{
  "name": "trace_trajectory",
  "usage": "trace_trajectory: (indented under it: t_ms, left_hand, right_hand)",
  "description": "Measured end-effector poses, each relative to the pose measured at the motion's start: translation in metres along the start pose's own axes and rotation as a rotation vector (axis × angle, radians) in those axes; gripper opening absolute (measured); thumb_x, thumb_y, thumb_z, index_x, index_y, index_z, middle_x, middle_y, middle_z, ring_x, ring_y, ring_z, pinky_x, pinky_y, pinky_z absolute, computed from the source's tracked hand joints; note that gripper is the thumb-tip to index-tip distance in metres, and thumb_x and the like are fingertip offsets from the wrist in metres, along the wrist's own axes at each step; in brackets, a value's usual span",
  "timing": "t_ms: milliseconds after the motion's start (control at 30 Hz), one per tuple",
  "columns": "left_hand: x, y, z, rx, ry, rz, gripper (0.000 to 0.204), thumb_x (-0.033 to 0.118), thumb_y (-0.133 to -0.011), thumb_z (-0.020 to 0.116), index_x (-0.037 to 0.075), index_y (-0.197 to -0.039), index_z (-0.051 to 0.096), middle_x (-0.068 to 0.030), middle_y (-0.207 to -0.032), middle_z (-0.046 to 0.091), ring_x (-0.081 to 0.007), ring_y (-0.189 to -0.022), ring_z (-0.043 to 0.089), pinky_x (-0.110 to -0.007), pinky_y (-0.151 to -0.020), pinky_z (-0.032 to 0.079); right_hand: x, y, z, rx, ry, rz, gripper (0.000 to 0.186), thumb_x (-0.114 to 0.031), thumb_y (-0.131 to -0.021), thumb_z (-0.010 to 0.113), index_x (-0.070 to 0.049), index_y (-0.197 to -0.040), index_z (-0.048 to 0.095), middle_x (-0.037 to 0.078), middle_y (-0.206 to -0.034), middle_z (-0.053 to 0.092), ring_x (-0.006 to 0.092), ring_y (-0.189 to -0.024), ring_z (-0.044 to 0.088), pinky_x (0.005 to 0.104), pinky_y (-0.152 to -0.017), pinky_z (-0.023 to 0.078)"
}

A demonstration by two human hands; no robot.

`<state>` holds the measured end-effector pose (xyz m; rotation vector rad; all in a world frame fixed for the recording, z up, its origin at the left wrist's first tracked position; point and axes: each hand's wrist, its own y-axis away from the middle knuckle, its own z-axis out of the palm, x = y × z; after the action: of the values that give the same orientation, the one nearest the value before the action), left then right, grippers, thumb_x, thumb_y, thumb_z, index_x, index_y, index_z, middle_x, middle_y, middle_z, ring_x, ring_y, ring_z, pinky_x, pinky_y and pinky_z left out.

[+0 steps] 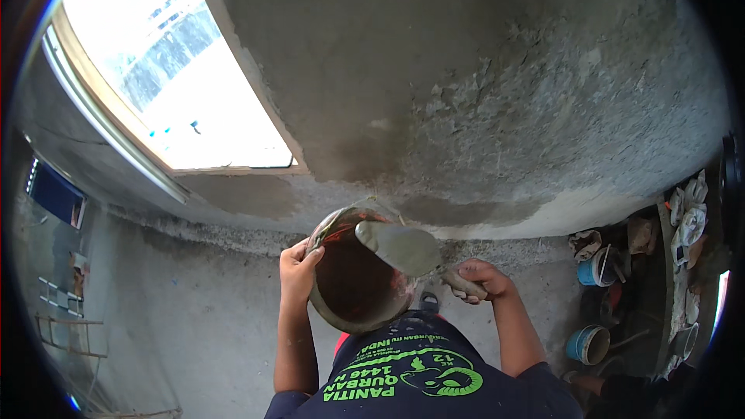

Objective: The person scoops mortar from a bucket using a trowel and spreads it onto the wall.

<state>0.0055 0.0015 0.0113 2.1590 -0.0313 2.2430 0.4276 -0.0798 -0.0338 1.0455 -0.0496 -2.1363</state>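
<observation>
My left hand (299, 268) is closed on the left rim of a dark round bucket (348, 283), which is tilted so its inside shows, with a cord across its upper edge. My right hand (477, 279) grips the handle of a trowel (400, 248); its broad blade, covered in grey mortar, is over the upper right of the bucket's opening. Ahead stands a grey plastered wall (466, 85) with darker damp patches and a rougher, flaking area toward the right.
A bright window opening (186, 109) is at upper left, a wooden ladder-like frame (70, 334) at left. Blue-and-white pails (594, 345), sacks (691, 217) and tools line the right side. Part of another person (613, 392) shows at lower right. Bare concrete floor (202, 302) surrounds me.
</observation>
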Motion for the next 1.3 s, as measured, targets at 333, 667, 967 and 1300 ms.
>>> trace_trajectory:
  t_ms: [333,667,967,1300]
  left_hand:
    - [-0.011,-0.005,-0.010,-0.001,0.001,0.002,0.030,0.003,-0.096,0.064,-0.010,-0.121,0.075,0.0000,-0.105,0.073,-0.0073,-0.092,0.063,-0.023,-0.086,0.049]
    - [-0.011,0.003,-0.010,0.019,0.022,-0.016,0.031,0.005,-0.097,0.063,-0.011,-0.122,0.075,-0.0076,-0.110,0.078,-0.0130,-0.095,0.070,-0.028,-0.089,0.055]
    - [-0.017,0.002,-0.003,0.015,0.091,-0.046,0.031,0.000,-0.097,0.063,-0.013,-0.124,0.072,-0.0100,-0.110,0.078,-0.0136,-0.094,0.071,-0.028,-0.088,0.056]
    - [-0.021,0.004,0.000,0.015,0.054,-0.072,0.031,0.001,-0.097,0.062,-0.012,-0.122,0.074,-0.0077,-0.108,0.078,-0.0126,-0.092,0.070,-0.028,-0.087,0.056]
  right_hand:
    - [-0.041,0.024,-0.016,0.067,0.045,-0.221,0.045,-0.033,-0.103,0.067,0.008,-0.122,0.066,0.016,-0.079,0.068,0.0180,-0.048,0.057,0.0315,-0.042,0.043]
    - [-0.111,0.026,0.027,0.449,0.541,-1.020,0.049,-0.039,-0.106,0.065,0.004,-0.129,0.062,0.012,-0.085,0.066,0.0190,-0.065,0.064,0.0324,-0.058,0.052]
    - [-0.194,-0.010,-0.019,1.506,1.739,-1.590,0.058,-0.007,-0.091,0.076,-0.013,-0.148,0.064,0.013,-0.114,0.073,0.0297,-0.086,0.076,0.0381,-0.069,0.060]
    - [-0.136,-0.016,-0.075,1.591,1.759,-1.261,0.056,-0.010,-0.090,0.077,-0.018,-0.145,0.067,0.009,-0.101,0.070,0.0303,-0.074,0.072,0.0413,-0.060,0.058]
